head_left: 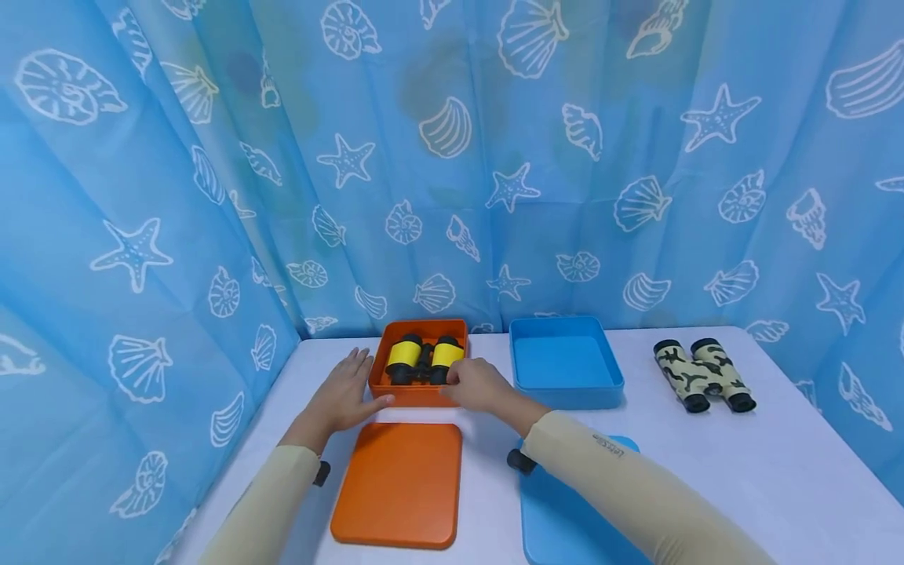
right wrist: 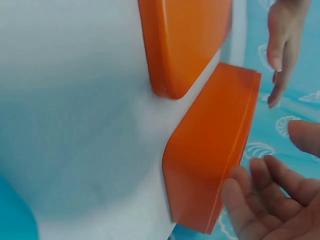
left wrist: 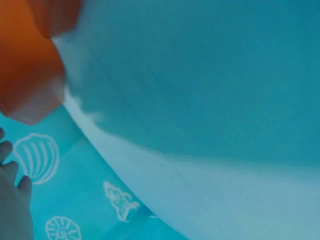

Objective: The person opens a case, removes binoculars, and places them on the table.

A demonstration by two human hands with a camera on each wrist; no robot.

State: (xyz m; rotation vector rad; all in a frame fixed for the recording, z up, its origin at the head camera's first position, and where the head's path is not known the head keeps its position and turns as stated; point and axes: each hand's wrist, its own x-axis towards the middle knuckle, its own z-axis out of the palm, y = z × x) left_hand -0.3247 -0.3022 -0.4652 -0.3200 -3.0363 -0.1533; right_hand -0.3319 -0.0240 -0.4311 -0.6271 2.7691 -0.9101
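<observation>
Yellow-and-black binoculars (head_left: pixel 446 355) lie inside an orange box (head_left: pixel 413 398) at the back of the table. Along the box's left side is my left hand (head_left: pixel 344 392), fingers straight and thumb pointing toward the front wall. My right hand (head_left: pixel 482 384) is at the front right corner, close to the right barrel. In the right wrist view the right hand's (right wrist: pixel 272 205) fingers bend loosely at the box rim (right wrist: pixel 245 127), thumb apart, holding nothing. An orange lid (head_left: pixel 399 482) lies flat in front of the box.
To the right stands an open blue box (head_left: pixel 566 399). A blue lid (head_left: pixel 565 518) lies before it, partly hidden under my right forearm. Camouflage binoculars (head_left: pixel 706 378) rest on the table farther right. A blue shell-patterned curtain (head_left: pixel 452 196) hangs behind the white table.
</observation>
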